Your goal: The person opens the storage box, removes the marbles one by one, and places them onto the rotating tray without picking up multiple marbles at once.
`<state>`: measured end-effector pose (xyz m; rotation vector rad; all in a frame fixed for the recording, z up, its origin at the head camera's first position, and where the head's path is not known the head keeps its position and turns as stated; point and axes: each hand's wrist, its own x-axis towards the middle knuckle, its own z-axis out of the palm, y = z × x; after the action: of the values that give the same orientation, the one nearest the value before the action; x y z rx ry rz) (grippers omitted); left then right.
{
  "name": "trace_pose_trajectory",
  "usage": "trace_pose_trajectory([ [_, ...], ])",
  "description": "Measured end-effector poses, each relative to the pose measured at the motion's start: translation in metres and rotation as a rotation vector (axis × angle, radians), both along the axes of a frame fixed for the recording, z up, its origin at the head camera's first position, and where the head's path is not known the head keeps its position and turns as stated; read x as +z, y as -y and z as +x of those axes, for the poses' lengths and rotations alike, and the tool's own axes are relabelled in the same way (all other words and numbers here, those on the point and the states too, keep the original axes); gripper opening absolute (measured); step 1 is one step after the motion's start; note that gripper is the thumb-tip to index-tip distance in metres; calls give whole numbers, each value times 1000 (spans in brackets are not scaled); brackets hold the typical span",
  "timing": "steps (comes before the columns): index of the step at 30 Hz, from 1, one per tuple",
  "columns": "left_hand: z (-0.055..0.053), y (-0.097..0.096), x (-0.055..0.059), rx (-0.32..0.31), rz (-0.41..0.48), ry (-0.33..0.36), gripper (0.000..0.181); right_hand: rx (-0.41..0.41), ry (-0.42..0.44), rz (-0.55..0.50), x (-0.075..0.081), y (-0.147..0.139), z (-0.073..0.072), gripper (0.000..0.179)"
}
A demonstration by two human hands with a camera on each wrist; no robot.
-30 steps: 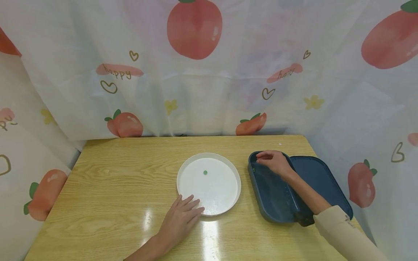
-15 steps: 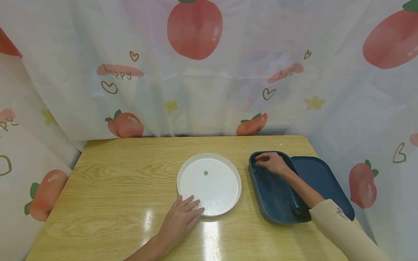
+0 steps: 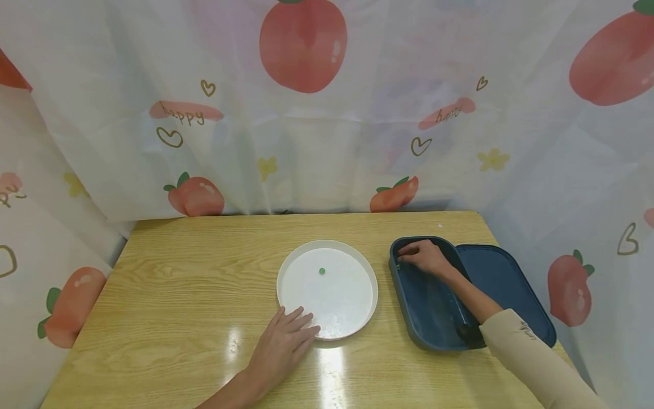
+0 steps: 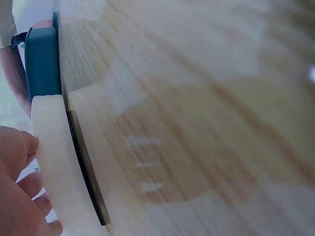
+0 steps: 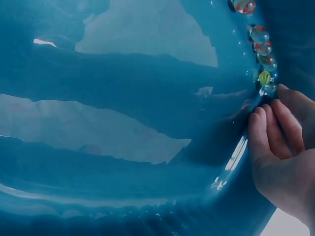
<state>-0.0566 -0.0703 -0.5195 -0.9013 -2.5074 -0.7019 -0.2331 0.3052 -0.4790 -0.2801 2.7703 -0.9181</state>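
My right hand (image 3: 423,255) reaches into a dark blue box (image 3: 424,341) at its far left corner. In the right wrist view its bent fingertips and thumb are right at a clear glass marble (image 5: 268,90), the lowest of a row of several marbles (image 5: 263,47) along the wall. One beside it is yellow-green (image 5: 265,77); others have orange swirls. My left hand (image 3: 281,343) rests with spread fingers over the near left rim of a round white plate (image 3: 352,289). A small green ball (image 3: 322,271) lies on that plate.
A blue lid (image 3: 503,272) lies right of the box, partly under it in this view. Plate and box stand side by side on a wooden table (image 3: 194,284). A printed curtain (image 3: 327,136) hangs behind the table's back edge.
My right hand has shifted slightly left and lower into the box's corner, its sleeve following leftward. My left hand, the plate and the green ball stay as they were.
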Motion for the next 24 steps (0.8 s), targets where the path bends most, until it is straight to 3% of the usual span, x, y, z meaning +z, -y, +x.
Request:
trace_pose_trajectory([
  [24, 0, 1, -2, 1, 4, -4, 18, 32, -39, 31, -1, 6, 2, 20],
])
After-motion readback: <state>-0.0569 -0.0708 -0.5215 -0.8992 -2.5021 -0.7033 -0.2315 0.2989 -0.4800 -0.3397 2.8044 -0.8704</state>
